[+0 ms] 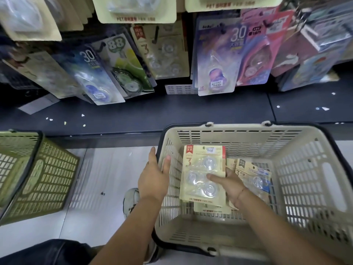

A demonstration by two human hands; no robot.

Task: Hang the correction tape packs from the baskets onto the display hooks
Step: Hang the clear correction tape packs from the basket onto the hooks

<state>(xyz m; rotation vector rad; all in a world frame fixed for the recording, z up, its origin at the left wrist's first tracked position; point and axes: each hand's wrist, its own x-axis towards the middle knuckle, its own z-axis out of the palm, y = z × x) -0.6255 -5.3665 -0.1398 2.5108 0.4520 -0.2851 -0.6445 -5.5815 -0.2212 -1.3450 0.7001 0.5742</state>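
Observation:
A beige plastic basket (pixel 298 169) stands on the floor below the display. Inside it my right hand (pixel 229 185) grips a cream correction tape pack (pixel 202 169) with three clear dispensers, thumb across its front and fingers behind its right edge. More cream packs (pixel 256 176) lie under and to the right of it. My left hand (pixel 154 176) holds the basket's left rim, thumb inside the wall. Above, a matching cream pack (pixel 164 52) hangs on a black display hook (pixel 155 35) among other hanging tape packs.
A green basket (pixel 38 176) stands on the white floor at the left. A dark shelf ledge (pixel 133 115) runs beneath the hanging packs, dotted with paper scraps. My shoe (pixel 131 199) and knee (pixel 57 251) sit left of the beige basket.

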